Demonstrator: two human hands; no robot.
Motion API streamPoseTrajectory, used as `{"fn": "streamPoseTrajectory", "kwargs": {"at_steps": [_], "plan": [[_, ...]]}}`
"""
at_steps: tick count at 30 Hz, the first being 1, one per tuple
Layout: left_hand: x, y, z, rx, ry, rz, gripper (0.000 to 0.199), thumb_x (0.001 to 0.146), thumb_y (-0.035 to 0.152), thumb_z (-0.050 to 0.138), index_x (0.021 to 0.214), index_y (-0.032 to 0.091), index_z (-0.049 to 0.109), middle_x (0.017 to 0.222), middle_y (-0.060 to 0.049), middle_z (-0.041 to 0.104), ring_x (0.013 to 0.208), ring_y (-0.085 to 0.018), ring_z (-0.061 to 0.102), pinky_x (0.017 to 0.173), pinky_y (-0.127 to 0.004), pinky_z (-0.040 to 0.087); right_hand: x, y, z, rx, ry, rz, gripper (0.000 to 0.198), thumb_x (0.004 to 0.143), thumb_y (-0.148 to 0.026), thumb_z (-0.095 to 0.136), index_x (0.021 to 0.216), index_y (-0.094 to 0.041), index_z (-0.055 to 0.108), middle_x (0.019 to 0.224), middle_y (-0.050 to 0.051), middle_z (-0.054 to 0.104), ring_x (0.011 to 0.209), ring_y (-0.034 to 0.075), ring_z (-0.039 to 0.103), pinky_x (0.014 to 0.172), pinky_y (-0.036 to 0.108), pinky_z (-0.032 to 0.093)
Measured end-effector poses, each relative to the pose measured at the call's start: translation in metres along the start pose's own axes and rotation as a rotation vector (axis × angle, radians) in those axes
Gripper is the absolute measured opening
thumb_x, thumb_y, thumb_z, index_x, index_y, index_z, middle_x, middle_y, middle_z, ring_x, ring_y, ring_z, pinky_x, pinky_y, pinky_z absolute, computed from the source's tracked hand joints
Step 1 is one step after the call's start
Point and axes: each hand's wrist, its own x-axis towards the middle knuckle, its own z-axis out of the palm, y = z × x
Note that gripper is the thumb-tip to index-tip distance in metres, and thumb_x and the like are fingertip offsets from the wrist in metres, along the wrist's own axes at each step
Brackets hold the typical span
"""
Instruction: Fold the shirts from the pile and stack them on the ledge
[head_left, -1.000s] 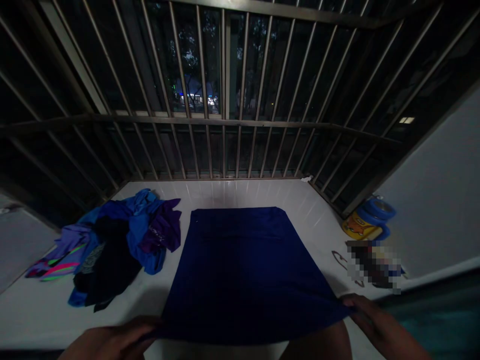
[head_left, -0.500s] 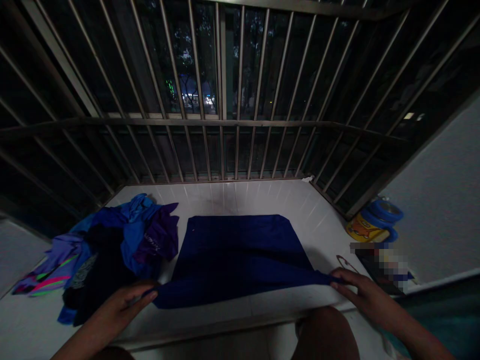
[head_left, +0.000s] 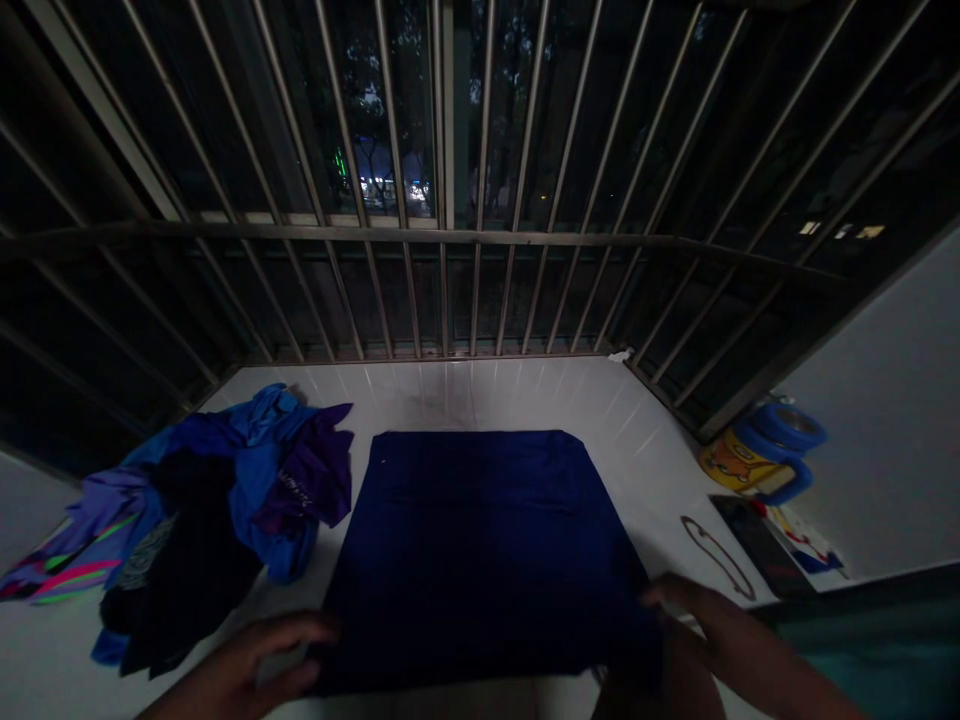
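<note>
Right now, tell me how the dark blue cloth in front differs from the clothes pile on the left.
The dark blue cloth lies spread flat and smooth; the clothes pile is crumpled and heaped. The cloth is one colour; the pile mixes blue, purple, black and bright stripes. Both hands grip the cloth's near corners; neither touches the pile. Both rest on the white ledge.

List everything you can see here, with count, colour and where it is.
cloth: one, dark blue, spread flat mid-ledge
clothes pile: one heap, blue, purple, black, left of the cloth
ledge: one, white, under everything
bars: many, grey metal, behind and beside the ledge
mug: one, yellow with blue rim, on its side, far right
loop: one, thin, dark, right of the cloth
phone: one, dark, flat, below the mug
left hand: at the cloth's near left corner
right hand: at the cloth's near right corner
</note>
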Motion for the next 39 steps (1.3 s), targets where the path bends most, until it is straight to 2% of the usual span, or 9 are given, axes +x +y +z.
{"fn": "streamPoseTrajectory", "kwargs": {"at_steps": [5,9,13,17,20,24,30,34,39], "plan": [[0.154,0.053,-0.02,0.225,0.036,0.117,0.042,0.107,0.041,0.047,0.124,0.028,0.083,0.13,-0.006,0.084,0.121,-0.026,0.079,0.112,-0.04,0.06,0.138,-0.044,-0.022,-0.173,0.124,-0.087,0.038,0.107,-0.035,0.045,0.115,-0.023,0.08,0.122,0.011,0.082,0.116,0.029,0.075,0.111,0.045,0.056],[0.26,0.063,-0.031,0.572,0.096,0.071,0.051,0.097,0.025,0.061,0.146,0.014,0.07,0.157,-0.019,0.069,0.148,-0.031,0.063,0.129,-0.043,0.044,0.235,-0.046,-0.025,-0.361,0.138,-0.04,0.051,0.102,-0.027,0.059,0.151,-0.014,0.066,0.155,0.02,0.067,0.142,0.033,0.063,0.122,0.047,0.047],[0.314,0.051,-0.043,0.638,0.006,0.014,0.056,0.076,0.023,0.083,0.131,0.017,0.079,0.142,-0.019,0.078,0.137,-0.038,0.07,0.118,-0.043,0.051,0.286,-0.033,-0.027,-0.378,0.069,-0.025,0.074,0.092,-0.029,0.077,0.161,-0.013,0.057,0.164,0.022,0.059,0.148,0.034,0.06,0.122,0.044,0.047],[0.339,0.041,-0.057,0.652,-0.101,-0.017,0.028,0.067,0.026,0.09,0.094,0.022,0.085,0.102,-0.011,0.087,0.102,-0.034,0.08,0.092,-0.036,0.058,0.308,-0.017,-0.036,-0.383,-0.035,-0.029,0.04,0.086,-0.03,0.084,0.126,-0.022,0.081,0.124,0.011,0.084,0.116,0.031,0.076,0.102,0.036,0.056],[0.351,0.043,-0.071,0.627,-0.103,0.002,0.015,0.069,0.03,0.089,0.081,0.023,0.083,0.086,-0.006,0.084,0.088,-0.029,0.079,0.083,-0.033,0.055,0.319,-0.013,-0.051,-0.39,-0.022,-0.052,0.025,0.088,-0.033,0.083,0.111,-0.024,0.084,0.109,0.007,0.085,0.105,0.029,0.077,0.094,0.034,0.056],[0.356,0.058,-0.095,0.577,0.057,0.082,0.018,0.083,0.037,0.078,0.093,0.022,0.082,0.096,-0.007,0.083,0.095,-0.028,0.076,0.087,-0.034,0.054,0.326,-0.024,-0.082,-0.388,0.134,-0.104,0.026,0.096,-0.033,0.075,0.117,-0.019,0.082,0.116,0.013,0.081,0.107,0.029,0.075,0.097,0.034,0.054],[0.312,0.075,-0.108,0.493,0.298,0.237,0.027,0.099,0.043,0.062,0.11,0.022,0.077,0.113,-0.01,0.08,0.11,-0.028,0.072,0.101,-0.038,0.054,0.29,-0.045,-0.114,-0.34,0.343,-0.236,0.022,0.104,-0.034,0.064,0.116,-0.02,0.076,0.119,0.013,0.075,0.117,0.027,0.069,0.107,0.035,0.051],[0.25,0.052,-0.077,0.379,0.336,0.4,0.026,0.104,0.04,0.059,0.11,0.023,0.077,0.112,-0.01,0.08,0.11,-0.028,0.074,0.104,-0.041,0.057,0.233,-0.034,-0.088,-0.297,0.392,-0.393,0.021,0.107,-0.033,0.058,0.115,-0.021,0.074,0.114,0.013,0.075,0.109,0.027,0.071,0.101,0.039,0.055],[0.174,-0.017,-0.008,0.483,0.23,0.394,0.035,0.096,0.016,0.061,0.121,0.028,0.081,0.139,-0.011,0.078,0.129,-0.029,0.074,0.115,-0.048,0.058,0.155,0.008,-0.004,-0.456,0.255,-0.377,0.038,0.094,-0.014,0.06,0.125,-0.026,0.077,0.132,0.011,0.077,0.122,0.031,0.072,0.109,0.051,0.056]]}}
